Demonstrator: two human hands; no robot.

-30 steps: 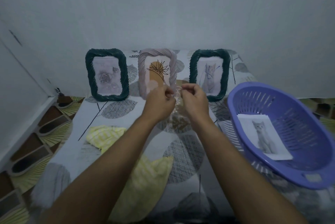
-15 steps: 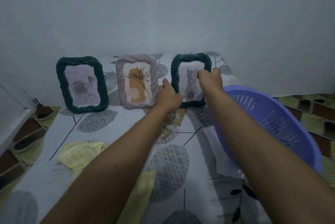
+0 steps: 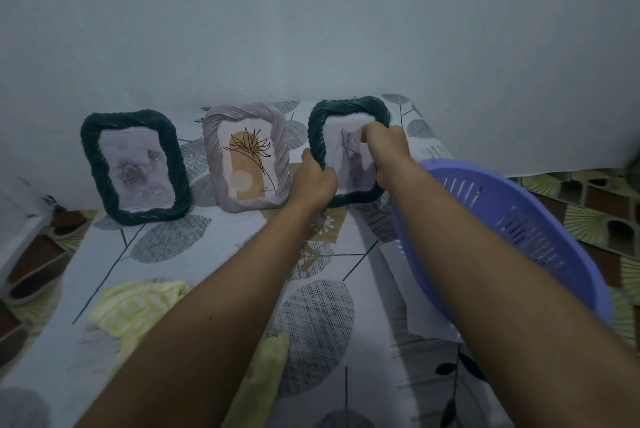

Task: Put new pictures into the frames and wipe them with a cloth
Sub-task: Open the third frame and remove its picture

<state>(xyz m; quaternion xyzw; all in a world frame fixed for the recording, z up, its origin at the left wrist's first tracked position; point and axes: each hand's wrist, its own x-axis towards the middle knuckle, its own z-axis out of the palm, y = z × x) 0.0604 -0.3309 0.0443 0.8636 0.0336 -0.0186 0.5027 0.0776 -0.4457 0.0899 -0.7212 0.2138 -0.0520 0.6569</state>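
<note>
Our left hand (image 3: 317,181) and right hand (image 3: 386,147) clamp the right-hand green frame (image 3: 346,153) at the table's (image 3: 214,254) far edge; tipping it could topple the neighbouring pink frame (image 3: 247,157).

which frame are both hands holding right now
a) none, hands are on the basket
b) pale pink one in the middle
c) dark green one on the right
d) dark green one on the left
c: the left hand and right hand both grip the right dark green frame.
</note>
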